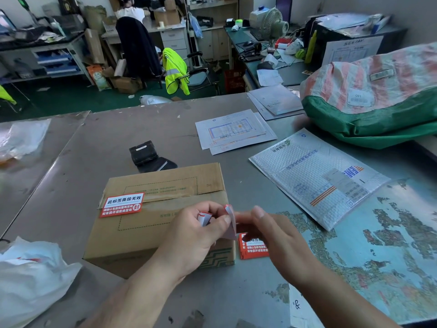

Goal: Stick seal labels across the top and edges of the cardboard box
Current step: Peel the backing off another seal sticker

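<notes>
With the cardboard box (165, 209) near the worktop's (113, 143) near edge, one seal label (121, 205) across its top seam, your left hand (196, 233) and right hand (274, 235) each have a pinching grip on a half-peeled label (230, 221), which may fold onto itself or tear if you pull unevenly.

Matt brown corrugated cardboard for the box (163, 223), glossy clear tape (170, 197) along its seam, slick red-and-white paper seal label (121, 204) on top. Dull, scuffed grey metal tabletop (94, 143). Shiny bubble-textured plastic mailer (314, 176), coarse woven plastic sack (378, 91), thin crinkled white plastic bag (30, 275).
</notes>
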The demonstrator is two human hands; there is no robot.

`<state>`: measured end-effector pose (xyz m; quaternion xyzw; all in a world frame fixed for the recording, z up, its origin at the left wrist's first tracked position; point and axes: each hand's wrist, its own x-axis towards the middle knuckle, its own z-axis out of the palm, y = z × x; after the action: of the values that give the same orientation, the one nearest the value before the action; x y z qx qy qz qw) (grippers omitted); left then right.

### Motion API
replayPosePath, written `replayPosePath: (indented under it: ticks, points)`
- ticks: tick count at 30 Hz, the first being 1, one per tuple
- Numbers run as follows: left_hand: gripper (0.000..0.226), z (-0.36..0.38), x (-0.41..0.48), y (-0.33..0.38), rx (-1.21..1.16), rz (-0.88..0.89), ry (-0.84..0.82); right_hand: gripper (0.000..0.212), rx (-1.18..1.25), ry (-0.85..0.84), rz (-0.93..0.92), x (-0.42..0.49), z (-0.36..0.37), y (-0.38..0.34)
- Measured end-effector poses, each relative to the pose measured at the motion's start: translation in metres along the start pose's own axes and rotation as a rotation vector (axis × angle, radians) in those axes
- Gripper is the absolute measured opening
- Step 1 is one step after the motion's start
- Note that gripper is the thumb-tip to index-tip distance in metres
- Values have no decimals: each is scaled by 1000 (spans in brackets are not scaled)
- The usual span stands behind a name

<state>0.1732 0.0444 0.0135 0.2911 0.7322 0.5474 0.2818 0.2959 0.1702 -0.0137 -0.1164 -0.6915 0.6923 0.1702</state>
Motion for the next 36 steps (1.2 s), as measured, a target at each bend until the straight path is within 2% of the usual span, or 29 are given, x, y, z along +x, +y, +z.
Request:
replayPosePath:
  ticks: [3,6,15,21,24,28,31,36]
  points:
    - [15,2,-3,4,125,70,-22,48,324,55,215,7,1,2]
    - [10,2,-4,3,225,144,-37,44,376,57,245,9,1,5]
    - [14,-1,-7,0,268,150,-56,61,268,62,233,6,4,6]
    - [14,-3,-9,1,242,125,-67,38,267,89,223,4,8,2]
    - [14,-5,-13,1,221,118,-85,23,173,123,219,3,9,3]
    - [10,-9,-16,-5,234,67,-87,19,82,138,228,2,8,3]
    - [23,-14,-16,-11,109,-34,-83,28,105,145,249,2,6,5]
    - [27,-24,-14,-18,-237,-199,-57,16,258,158,282,4,4,8]
